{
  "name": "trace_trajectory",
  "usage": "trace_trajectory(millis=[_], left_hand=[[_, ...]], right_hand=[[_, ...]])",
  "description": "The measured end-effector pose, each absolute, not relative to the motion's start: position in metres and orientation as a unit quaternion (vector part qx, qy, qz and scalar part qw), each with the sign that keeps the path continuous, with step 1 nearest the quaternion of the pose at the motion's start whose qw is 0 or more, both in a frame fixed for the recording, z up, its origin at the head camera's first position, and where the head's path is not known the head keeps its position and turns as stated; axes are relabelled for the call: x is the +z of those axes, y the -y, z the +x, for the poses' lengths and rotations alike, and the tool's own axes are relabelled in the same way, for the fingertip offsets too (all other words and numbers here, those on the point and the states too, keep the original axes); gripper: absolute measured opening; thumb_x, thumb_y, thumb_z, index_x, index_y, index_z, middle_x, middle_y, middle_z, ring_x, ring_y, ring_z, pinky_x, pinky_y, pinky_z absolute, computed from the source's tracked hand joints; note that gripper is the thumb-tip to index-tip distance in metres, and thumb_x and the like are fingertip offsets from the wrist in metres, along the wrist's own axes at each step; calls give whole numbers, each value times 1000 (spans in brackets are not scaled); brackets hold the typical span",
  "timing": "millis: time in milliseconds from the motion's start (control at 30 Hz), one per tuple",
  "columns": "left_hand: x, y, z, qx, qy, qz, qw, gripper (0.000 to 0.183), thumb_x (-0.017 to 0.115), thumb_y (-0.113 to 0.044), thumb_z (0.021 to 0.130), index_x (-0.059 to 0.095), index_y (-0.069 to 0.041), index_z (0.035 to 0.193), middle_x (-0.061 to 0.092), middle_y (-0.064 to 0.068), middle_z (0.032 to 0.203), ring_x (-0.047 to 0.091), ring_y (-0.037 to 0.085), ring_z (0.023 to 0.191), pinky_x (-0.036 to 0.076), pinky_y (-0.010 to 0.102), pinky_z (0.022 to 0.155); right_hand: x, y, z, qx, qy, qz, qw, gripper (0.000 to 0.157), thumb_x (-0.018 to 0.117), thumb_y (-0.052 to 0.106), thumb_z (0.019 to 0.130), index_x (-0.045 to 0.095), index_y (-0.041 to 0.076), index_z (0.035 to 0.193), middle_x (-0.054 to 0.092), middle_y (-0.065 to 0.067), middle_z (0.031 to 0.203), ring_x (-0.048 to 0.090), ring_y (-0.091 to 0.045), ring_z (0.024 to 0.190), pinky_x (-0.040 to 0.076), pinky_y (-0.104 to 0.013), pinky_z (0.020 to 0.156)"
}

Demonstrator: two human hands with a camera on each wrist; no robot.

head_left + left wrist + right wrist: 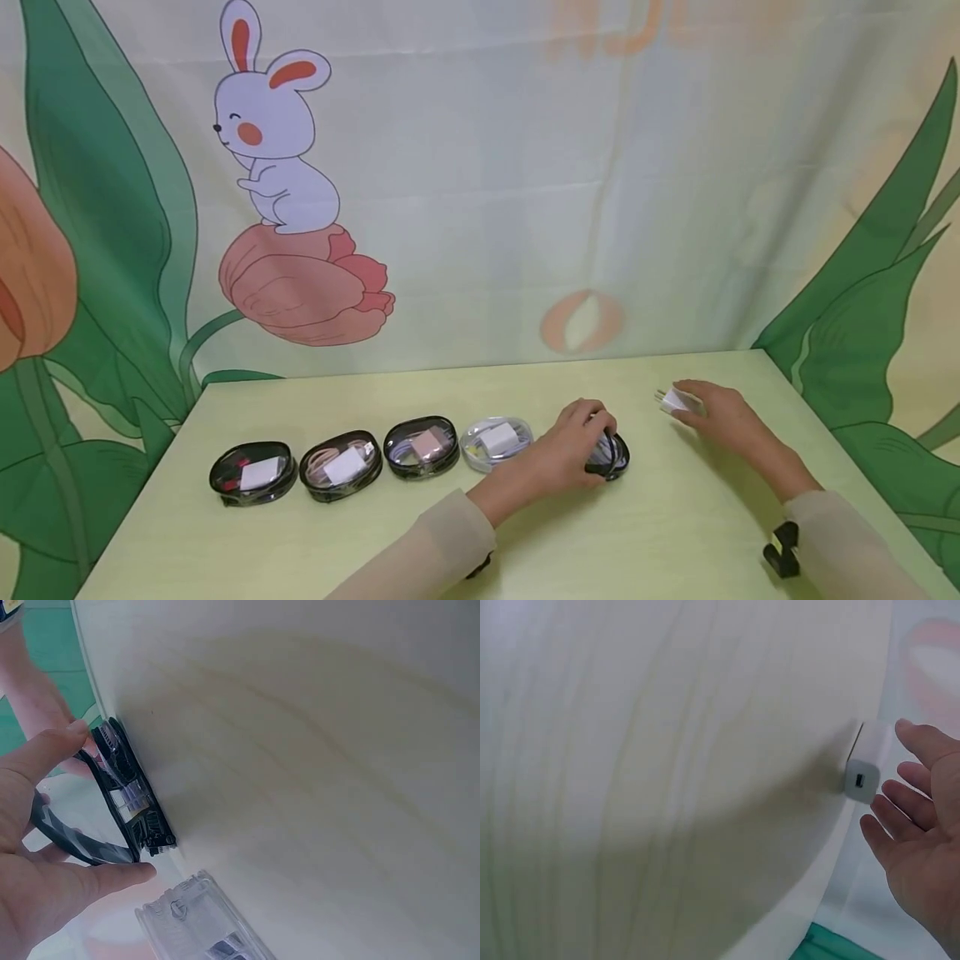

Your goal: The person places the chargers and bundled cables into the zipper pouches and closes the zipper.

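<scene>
My left hand [558, 446] holds a small clear zip case [133, 799] with black trim, its thumb and a finger spread along the edges. The case's flap [79, 840] stands away from its body. Some contents show through the clear wall, too blurred to name. My right hand [716, 412] is at a white charger plug [678, 402], thumb and fingers spread on either side of it. In the right wrist view, the plug's port [860, 781] faces the camera and the fingers [900, 806] look relaxed; firm contact is not visible.
To the left stands a row of cases: a clear-trimmed case [471, 458] beside my left hand, then black-trimmed ones [422, 419], [341, 435], [252, 447]. They contain plugs and cables. A printed cloth [465, 208] hangs behind the pale table [300, 550].
</scene>
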State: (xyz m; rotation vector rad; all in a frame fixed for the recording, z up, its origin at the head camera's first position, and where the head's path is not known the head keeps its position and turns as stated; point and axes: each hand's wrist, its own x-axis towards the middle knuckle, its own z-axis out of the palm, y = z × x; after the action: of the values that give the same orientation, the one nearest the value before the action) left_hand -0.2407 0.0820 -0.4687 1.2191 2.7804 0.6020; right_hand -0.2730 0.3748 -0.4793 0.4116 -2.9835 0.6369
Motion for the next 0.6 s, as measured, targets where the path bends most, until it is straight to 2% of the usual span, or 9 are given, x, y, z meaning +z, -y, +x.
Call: trace_trajectory(millis=[233,467,600], left_hand=[[-468,-82,-240,196,-896,398,22,60,86,-27,83,49,-15,128,40,6,143,35,25,139,41,28,110],[-468,-82,-241,196,-895,400,22,60,86,-26,83,48,-15,128,39,6,143,35,25,139,41,28,110],[-469,-82,-242,193,-896,400,24,60,86,-27,84,48,-15,129,39,6,145,34,26,140,40,29,111]], right_hand=[[-490,-385,-279,211,972,105,-2,56,73,19,95,54,-11,138,56,-36,134,60,-48,117,51,-58,91],[-495,-388,-280,218,970,108,16,52,75,16,92,58,-11,133,62,-35,125,65,-44,108,54,-55,85],[-497,-388,-280,221,970,102,16,51,75,16,92,59,-9,135,62,-35,127,64,-42,107,54,-54,85]])
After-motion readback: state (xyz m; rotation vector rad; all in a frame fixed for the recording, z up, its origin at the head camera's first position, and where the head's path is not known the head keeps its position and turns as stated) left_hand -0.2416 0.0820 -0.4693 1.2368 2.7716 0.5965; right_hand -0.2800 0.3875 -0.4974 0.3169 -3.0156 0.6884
